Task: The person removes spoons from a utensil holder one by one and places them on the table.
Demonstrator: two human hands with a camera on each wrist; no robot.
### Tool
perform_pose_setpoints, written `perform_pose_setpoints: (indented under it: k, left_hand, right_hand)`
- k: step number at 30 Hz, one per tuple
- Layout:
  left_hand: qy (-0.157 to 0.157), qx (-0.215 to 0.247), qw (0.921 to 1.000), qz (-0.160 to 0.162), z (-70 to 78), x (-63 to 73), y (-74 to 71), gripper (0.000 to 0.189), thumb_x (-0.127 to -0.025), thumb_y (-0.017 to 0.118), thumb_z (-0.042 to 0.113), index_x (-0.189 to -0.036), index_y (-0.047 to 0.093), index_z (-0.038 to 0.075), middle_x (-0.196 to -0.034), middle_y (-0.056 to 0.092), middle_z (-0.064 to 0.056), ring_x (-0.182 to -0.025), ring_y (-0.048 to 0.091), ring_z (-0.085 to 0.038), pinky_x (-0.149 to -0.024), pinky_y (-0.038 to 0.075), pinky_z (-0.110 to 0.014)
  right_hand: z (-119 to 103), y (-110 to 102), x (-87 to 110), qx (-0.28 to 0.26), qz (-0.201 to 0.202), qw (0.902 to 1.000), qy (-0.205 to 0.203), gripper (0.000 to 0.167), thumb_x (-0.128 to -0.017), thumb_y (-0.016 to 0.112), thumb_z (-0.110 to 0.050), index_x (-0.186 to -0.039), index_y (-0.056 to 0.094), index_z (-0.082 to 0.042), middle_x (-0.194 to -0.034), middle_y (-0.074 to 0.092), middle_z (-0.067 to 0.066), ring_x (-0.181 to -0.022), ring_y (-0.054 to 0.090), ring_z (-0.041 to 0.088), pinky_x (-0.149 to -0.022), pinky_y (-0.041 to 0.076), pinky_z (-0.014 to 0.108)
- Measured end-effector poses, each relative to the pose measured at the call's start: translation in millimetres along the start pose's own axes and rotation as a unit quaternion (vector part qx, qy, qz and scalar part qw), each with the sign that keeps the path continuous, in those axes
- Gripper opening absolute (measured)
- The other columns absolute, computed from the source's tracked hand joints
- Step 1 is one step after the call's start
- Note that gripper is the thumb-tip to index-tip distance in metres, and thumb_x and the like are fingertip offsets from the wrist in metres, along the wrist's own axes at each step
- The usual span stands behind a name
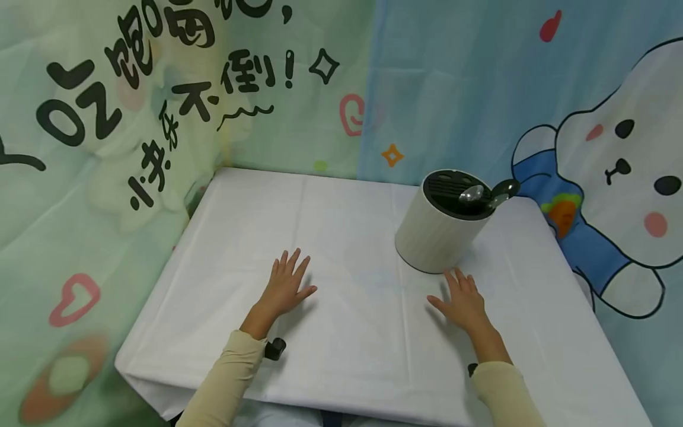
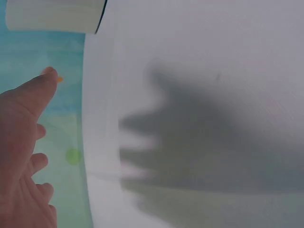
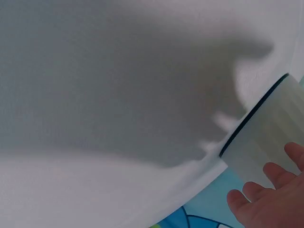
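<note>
Two empty hands spread above a white tabletop [image 1: 341, 332], with a utensil holder by the right one.
The left hand [image 1: 285, 287] is well open, fingers straight and thumb out, holding nothing, well apart from the holder. The right hand [image 1: 463, 302] is likewise open and empty, its fingertips near the base of the white utensil holder [image 1: 440, 234]; whether they touch it I cannot tell. The holder stands toward the far right of the tabletop, its black top [image 1: 445, 188] carrying a metal spoon [image 1: 472, 194] and a dark spoon [image 1: 506, 188]. Printed curtains [image 1: 453, 89] hang behind.
</note>
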State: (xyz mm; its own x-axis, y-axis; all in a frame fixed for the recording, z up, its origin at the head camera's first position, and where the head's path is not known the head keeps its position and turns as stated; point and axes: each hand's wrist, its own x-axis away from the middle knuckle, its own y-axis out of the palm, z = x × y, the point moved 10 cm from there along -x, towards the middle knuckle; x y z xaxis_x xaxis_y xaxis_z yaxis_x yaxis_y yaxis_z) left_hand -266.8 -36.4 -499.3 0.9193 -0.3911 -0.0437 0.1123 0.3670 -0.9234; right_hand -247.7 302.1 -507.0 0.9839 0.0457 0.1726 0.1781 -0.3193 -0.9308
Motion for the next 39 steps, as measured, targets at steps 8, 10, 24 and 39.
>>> perform_pose_setpoints:
  k: [8, 10, 24, 39]
  left_hand:
    - [-0.004, 0.006, 1.0000, 0.004, -5.1, 2.5, 2.3, 0.066, -0.090, 0.053, 0.041, -0.141, 0.031, 0.004, -0.148, 0.021, -0.022, -0.136, 0.014, -0.045, -0.108, 0.015, -0.057]
    - [-0.005, 0.008, 0.9999, 0.004, -6.3, 4.6, 4.5, 0.066, -0.090, 0.053, 0.041, -0.141, 0.032, 0.004, -0.148, 0.021, -0.022, -0.136, 0.014, -0.045, -0.107, 0.016, -0.057]
    - [-0.034, 0.048, 0.9983, 0.006, -19.1, 20.7, 9.7, 0.064, -0.089, 0.056, 0.037, -0.139, 0.034, 0.003, -0.147, 0.023, -0.022, -0.135, 0.015, -0.046, -0.107, 0.015, -0.058]
    - [0.126, 0.114, 0.9851, 0.031, 99.8, -65.5, -42.2, 0.060, -0.091, 0.054, 0.033, -0.141, 0.032, 0.006, -0.148, 0.025, -0.018, -0.137, 0.017, -0.041, -0.109, 0.017, -0.054]
  right_hand:
    - [18, -43, -8.4, -0.130, 0.085, 0.9870, 0.042, 0.097, -0.086, 0.057, -0.047, -0.144, -0.002, 0.003, -0.148, -0.004, 0.030, -0.135, -0.001, 0.049, -0.101, 0.011, 0.067]
    - [23, -67, -13.3, -0.190, 0.123, 0.9720, 0.063, 0.102, -0.085, 0.058, -0.047, -0.144, -0.012, -0.002, -0.150, -0.011, 0.025, -0.137, -0.004, 0.045, -0.104, 0.009, 0.063]
    - [18, -137, -57.3, -0.305, 0.104, 0.9451, 0.053, 0.097, -0.084, 0.055, -0.053, -0.147, -0.010, -0.014, -0.152, -0.015, 0.014, -0.140, -0.006, 0.037, -0.107, 0.010, 0.058]
    - [24, -136, -59.8, -0.284, 0.105, 0.9511, 0.060, 0.097, -0.081, 0.056, -0.057, -0.148, -0.002, -0.018, -0.154, -0.009, 0.012, -0.140, -0.002, 0.039, -0.104, 0.012, 0.063]
